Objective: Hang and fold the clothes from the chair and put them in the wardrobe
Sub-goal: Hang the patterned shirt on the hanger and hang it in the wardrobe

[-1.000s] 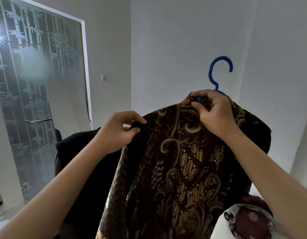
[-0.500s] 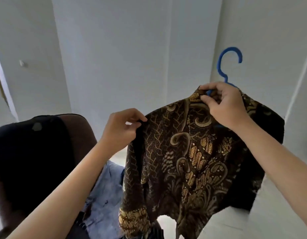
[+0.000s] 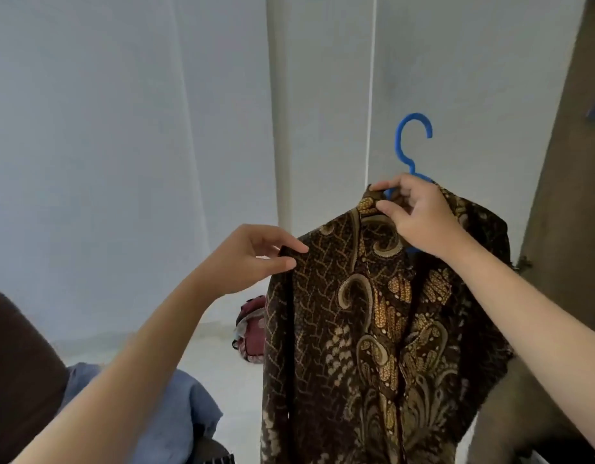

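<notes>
In the head view, a dark brown batik shirt (image 3: 373,329) with gold leaf and scroll patterns hangs on a blue plastic hanger (image 3: 410,142), held up in the air in front of pale walls. Only the hanger's hook and a short piece of its neck show above the collar; the rest is hidden inside the shirt. The right hand (image 3: 420,219) grips the collar and the hanger's neck together, its fingers curled over the top of the cloth and its thumb pressing from the near side. The left hand (image 3: 249,259) pinches the edge of the shirt's shoulder between thumb and forefinger, just where the sleeve begins to fall. The shirt hangs straight down with its front placket running down the middle. Behind the shirt's lower left edge a maroon patterned cloth (image 3: 252,329) lies on the pale floor. At the lower left, partly hidden by the left forearm, a light blue garment (image 3: 189,410) lies beside a dark brown chair (image 3: 18,380). A brown wardrobe panel (image 3: 570,195) stands along the right edge.
</notes>
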The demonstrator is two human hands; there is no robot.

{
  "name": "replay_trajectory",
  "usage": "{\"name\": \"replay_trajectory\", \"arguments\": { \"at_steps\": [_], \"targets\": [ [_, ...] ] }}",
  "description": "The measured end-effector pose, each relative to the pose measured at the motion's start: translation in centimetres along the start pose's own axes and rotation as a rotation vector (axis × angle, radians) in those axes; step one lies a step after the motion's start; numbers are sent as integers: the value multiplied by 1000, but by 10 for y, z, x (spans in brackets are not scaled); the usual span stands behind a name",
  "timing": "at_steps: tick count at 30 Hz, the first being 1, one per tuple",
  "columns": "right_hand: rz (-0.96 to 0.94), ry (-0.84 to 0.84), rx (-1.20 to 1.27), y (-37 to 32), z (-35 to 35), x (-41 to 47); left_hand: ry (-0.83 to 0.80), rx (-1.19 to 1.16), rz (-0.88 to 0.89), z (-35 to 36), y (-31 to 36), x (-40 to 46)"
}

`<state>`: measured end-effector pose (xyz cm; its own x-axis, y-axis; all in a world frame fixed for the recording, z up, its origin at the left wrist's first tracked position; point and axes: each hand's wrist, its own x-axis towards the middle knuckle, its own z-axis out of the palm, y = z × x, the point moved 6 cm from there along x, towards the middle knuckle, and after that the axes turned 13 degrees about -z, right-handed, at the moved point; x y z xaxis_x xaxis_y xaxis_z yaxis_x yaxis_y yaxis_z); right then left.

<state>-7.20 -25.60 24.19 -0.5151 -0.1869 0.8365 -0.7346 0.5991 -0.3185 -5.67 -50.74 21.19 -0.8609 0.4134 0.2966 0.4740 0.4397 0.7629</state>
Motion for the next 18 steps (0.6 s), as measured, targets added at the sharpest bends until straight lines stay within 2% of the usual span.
{"name": "replay_trajectory", "arguments": {
  "at_steps": [4,8,18],
  "targets": [
    [53,26,-49,2,-25,-9,-14,-112,-16,31,7,23],
    [152,177,-140,10,-51,-27,0,-175,-24,62,9,39],
    [361,339,-235,36,-75,-49,-99,-217,-27,119,-1,72]
  ]
}}
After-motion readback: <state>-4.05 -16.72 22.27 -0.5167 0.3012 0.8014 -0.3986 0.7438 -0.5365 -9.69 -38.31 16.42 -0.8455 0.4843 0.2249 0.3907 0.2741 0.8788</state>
